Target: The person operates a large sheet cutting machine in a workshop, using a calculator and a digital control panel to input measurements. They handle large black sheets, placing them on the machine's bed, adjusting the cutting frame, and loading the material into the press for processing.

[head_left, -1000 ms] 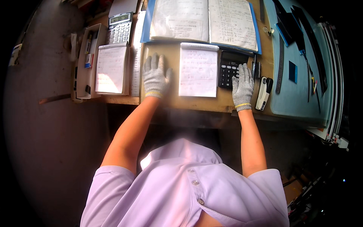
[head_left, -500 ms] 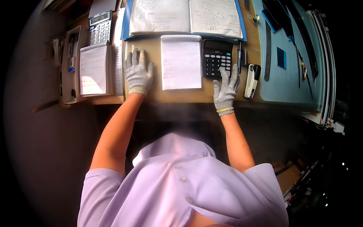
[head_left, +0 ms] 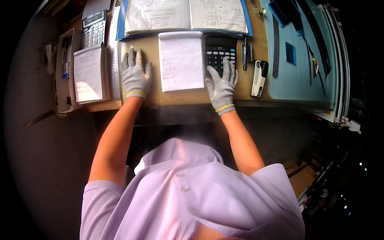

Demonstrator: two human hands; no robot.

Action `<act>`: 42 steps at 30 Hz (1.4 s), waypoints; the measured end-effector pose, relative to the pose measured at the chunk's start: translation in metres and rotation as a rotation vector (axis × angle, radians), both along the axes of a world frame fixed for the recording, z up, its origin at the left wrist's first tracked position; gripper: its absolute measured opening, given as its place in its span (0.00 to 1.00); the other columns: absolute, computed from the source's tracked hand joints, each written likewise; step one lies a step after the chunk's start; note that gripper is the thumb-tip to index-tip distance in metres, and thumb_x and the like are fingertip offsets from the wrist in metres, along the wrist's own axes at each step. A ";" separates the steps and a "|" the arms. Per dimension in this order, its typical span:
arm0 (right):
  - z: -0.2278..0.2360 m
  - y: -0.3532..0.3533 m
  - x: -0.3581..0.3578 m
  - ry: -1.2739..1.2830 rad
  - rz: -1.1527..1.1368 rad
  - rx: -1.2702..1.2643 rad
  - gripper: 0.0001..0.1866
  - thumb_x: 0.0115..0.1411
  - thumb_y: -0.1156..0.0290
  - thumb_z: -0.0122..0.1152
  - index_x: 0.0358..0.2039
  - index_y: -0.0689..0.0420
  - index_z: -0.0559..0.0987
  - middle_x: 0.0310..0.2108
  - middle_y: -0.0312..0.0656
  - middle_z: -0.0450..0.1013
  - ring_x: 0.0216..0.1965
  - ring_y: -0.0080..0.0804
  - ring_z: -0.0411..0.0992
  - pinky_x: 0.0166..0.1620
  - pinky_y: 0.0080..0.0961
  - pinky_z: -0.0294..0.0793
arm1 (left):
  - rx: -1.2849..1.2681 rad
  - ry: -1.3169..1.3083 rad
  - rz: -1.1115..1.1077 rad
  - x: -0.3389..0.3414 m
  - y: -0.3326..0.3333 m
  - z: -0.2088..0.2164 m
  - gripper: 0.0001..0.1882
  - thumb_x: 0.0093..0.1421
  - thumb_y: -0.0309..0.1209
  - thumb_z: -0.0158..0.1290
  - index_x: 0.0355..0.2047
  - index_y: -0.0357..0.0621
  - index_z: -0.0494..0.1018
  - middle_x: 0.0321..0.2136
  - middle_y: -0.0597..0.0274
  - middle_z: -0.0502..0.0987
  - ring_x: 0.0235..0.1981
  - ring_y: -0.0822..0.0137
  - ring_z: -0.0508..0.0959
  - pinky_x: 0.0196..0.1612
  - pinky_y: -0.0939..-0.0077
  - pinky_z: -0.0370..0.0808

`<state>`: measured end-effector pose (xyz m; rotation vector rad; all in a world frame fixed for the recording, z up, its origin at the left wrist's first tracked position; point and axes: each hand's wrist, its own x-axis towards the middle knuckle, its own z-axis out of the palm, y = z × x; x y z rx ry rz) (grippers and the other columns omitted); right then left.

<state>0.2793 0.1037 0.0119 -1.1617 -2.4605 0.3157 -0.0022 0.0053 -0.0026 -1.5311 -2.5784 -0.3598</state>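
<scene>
Both hands wear grey knitted gloves with yellow cuffs. My left hand [head_left: 136, 76] lies flat on the wooden desk [head_left: 156, 98], fingers apart, left of a spiral-topped notepad [head_left: 181, 62] with a written page. My right hand [head_left: 223, 82] rests over the lower keys of a black desk calculator [head_left: 214, 44], its fingers spread and covering part of the keypad. Nothing is held in either hand. Beyond the pad and calculator, an open book with handwritten pages [head_left: 158, 16] lies on a blue folder [head_left: 249, 24].
Right of the calculator are dark pens [head_left: 245, 54] and a white-and-black stapler [head_left: 259, 78]. A blue-green mat [head_left: 286, 82] carries a ruler [head_left: 275, 48] and blue pieces [head_left: 291, 53]. On the left are a silver calculator [head_left: 94, 30], another notepad [head_left: 88, 74] and a pen tray [head_left: 64, 94].
My right hand has shifted left and farther onto the black calculator's keys. The whole view has slid slightly, moving the desk things left and up. My left hand stays flat on the desk.
</scene>
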 end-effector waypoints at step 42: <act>-0.008 0.029 0.016 0.299 -0.065 0.023 0.29 0.62 0.75 0.55 0.64 0.63 0.63 0.68 0.57 0.54 0.68 0.57 0.54 0.67 0.42 0.58 | -0.009 -0.064 0.016 -0.001 0.002 0.000 0.32 0.62 0.43 0.53 0.64 0.44 0.63 0.64 0.46 0.62 0.65 0.42 0.59 0.67 0.51 0.56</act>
